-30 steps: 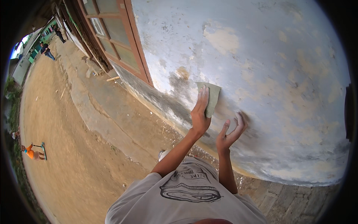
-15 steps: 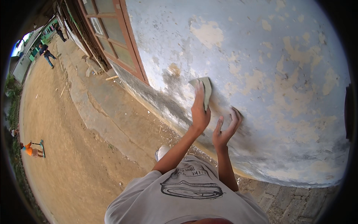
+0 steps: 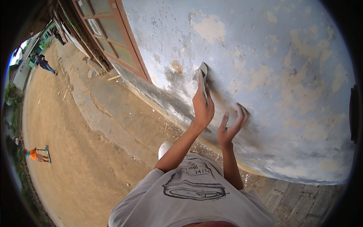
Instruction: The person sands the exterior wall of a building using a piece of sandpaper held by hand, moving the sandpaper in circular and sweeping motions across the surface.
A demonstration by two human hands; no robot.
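My left hand (image 3: 203, 109) grips a thin grey-green sheet that looks like sandpaper (image 3: 204, 72), bent and held against the wall. The fingers lie along the sheet, and its upper corner sticks out past their tips. To the right and a little lower, my right hand (image 3: 231, 128) holds nothing. Its thumb stands apart from the curved fingers, whose tips rest on the wall. The pale blue wall (image 3: 272, 113) is patchy, with cream spots of peeled paint and dark stains around both hands.
A brown-framed window (image 3: 113, 34) is set in the wall at upper left. Bare dirt ground (image 3: 83, 159) runs along the left, with a cracked concrete strip (image 3: 98, 102) by the wall base. One person (image 3: 44, 63) stands far off; another in orange (image 3: 37, 155) is beside a scooter (image 3: 47, 153).
My left hand has slid the sandpaper upward on the wall, and the sheet now shows more edge-on. My right hand stays at nearly the same spot on the wall.
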